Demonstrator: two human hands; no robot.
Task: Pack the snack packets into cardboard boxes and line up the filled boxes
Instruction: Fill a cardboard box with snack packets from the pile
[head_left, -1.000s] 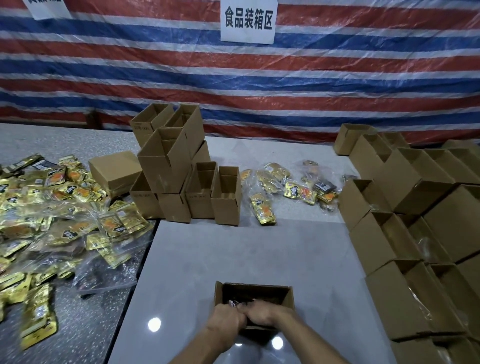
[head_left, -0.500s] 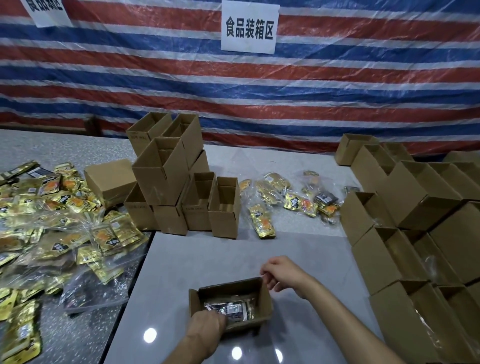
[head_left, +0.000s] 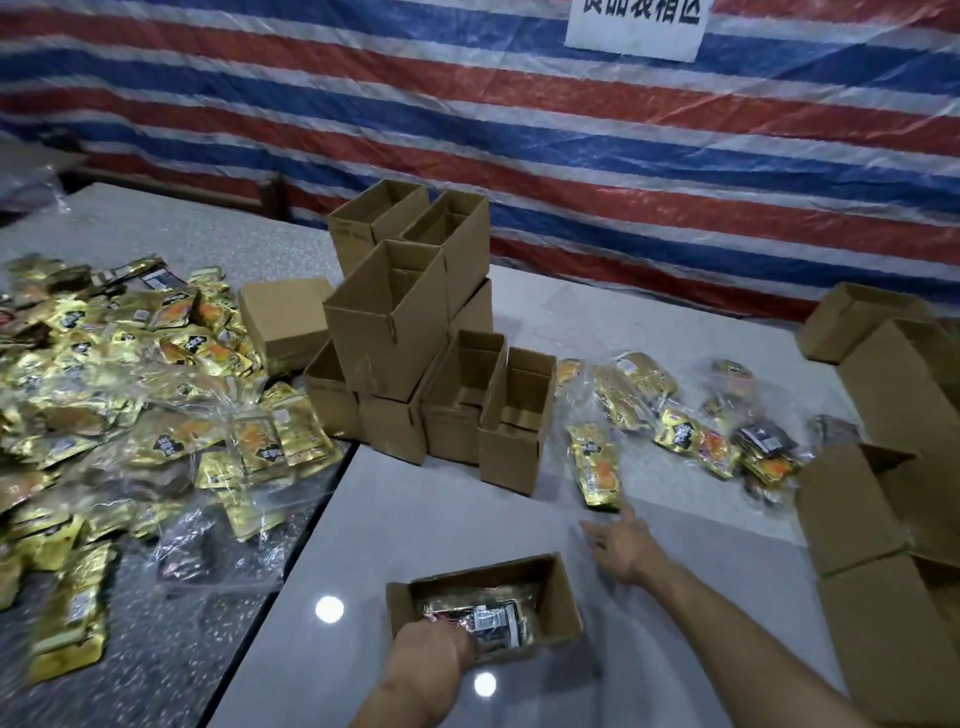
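A small open cardboard box (head_left: 560, 597) lies on the grey table near me, with dark and silver snack packets (head_left: 488, 621) inside. My left hand (head_left: 428, 649) curls over the box's near rim and holds it. My right hand (head_left: 623, 545) is stretched out beyond the box with fingers spread, holding nothing. Its fingertips are just short of a gold snack packet (head_left: 597, 467) lying flat on the table.
A big heap of gold packets (head_left: 130, 415) in clear bags covers the left table. A stack of empty cardboard boxes (head_left: 395, 322) stands mid-table. More packets (head_left: 727, 436) lie behind my right hand. Open boxes (head_left: 883, 405) crowd the right edge.
My right hand left the box and reached forward and right toward the gold packet, its fingers opening. My left hand stayed at the box's near rim. The view swung left.
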